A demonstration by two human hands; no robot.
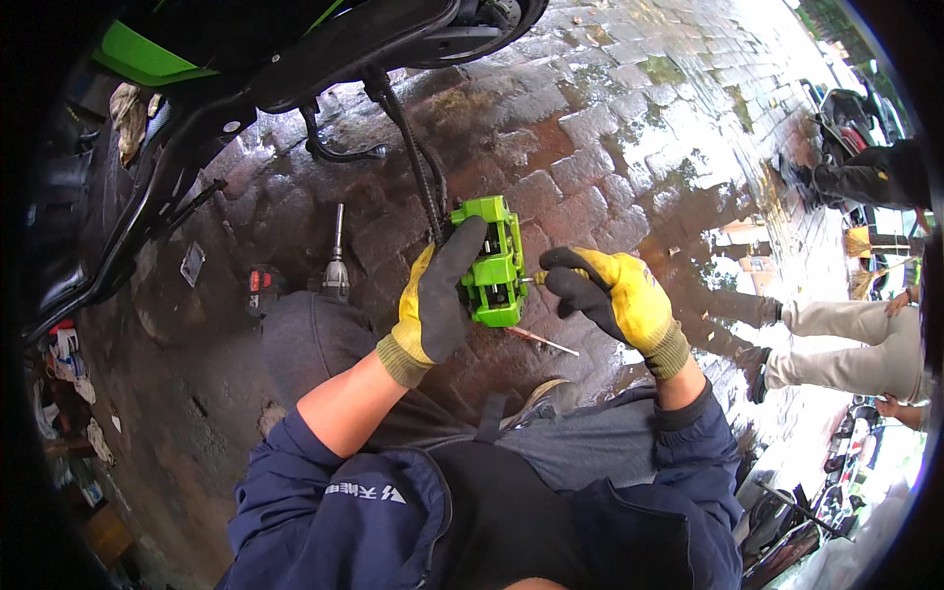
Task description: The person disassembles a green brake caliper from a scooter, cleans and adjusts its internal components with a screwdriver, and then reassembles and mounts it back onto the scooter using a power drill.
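Observation:
A bright green brake caliper (494, 285) hangs in front of me, with two dark slots in its body. My left hand (444, 285), in a yellow and black work glove, is closed round its left side. Just right of the caliper, my right hand (615, 295), gloved alike, pinches a small tool with a thin metal shaft (532, 280). Its tip meets the caliper's right side, while the gloved fingers hide most of the rest. Black hoses (418, 162) run from the vehicle down to the caliper's upper left.
A screwdriver (544, 341) lies on wet paving below the caliper. Beside my knee is a cordless power tool (336, 270). The black and green scooter (285, 74) looms at the upper left, its kickstand (339, 149) lowered. Other people's legs (836, 344) stand at the right.

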